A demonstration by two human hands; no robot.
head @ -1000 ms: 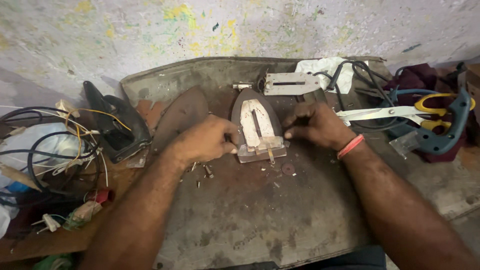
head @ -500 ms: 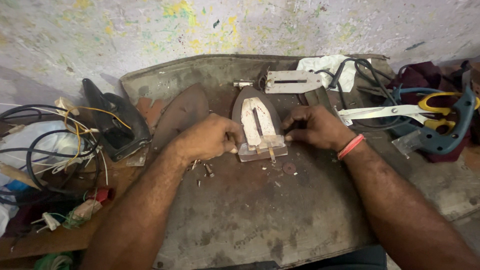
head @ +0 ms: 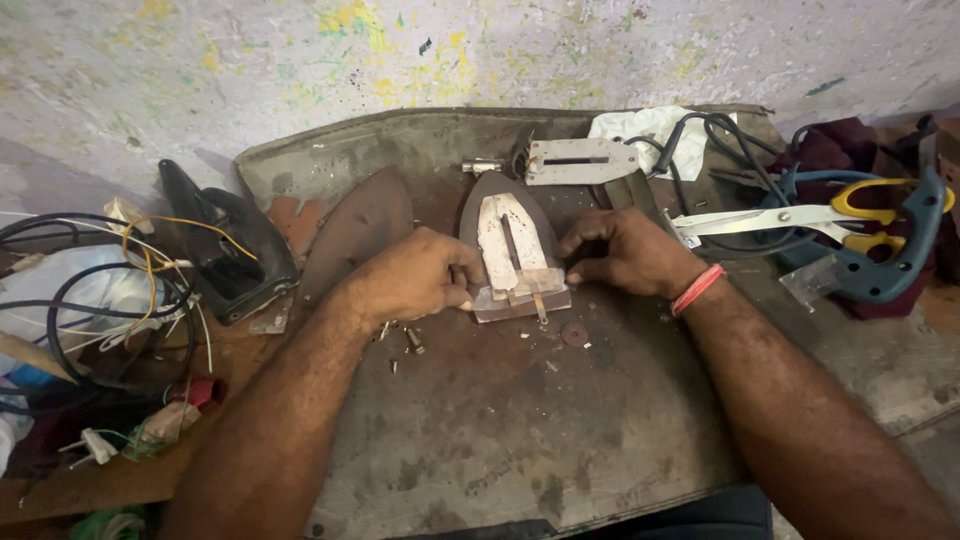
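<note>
a person's two bare hands met over an iron soleplate (head: 508, 235) lying flat on a stained desk (head: 520, 440). the left hand (head: 415, 275) pressed against the soleplate's left edge, fingers curled, its grip pinched on the pale heating element (head: 515, 270) near its lower left corner. the right hand (head: 625, 252), a red band (head: 697, 288) at its wrist, closed fingertips on the element's right edge. the soleplate sat between the two grips, its point turned away from the person. small screws (head: 412, 340) lay just below the left hand and a washer (head: 575, 333) just below the right. a second dark soleplate (head: 360, 230) rested just beyond the left hand, a black iron body (head: 225, 250) farther left among loose wires (head: 90, 300). a slotted metal plate (head: 580, 160) lay beyond the right hand; scissors (head: 790, 215) with yellow handles lay to its right.
</note>
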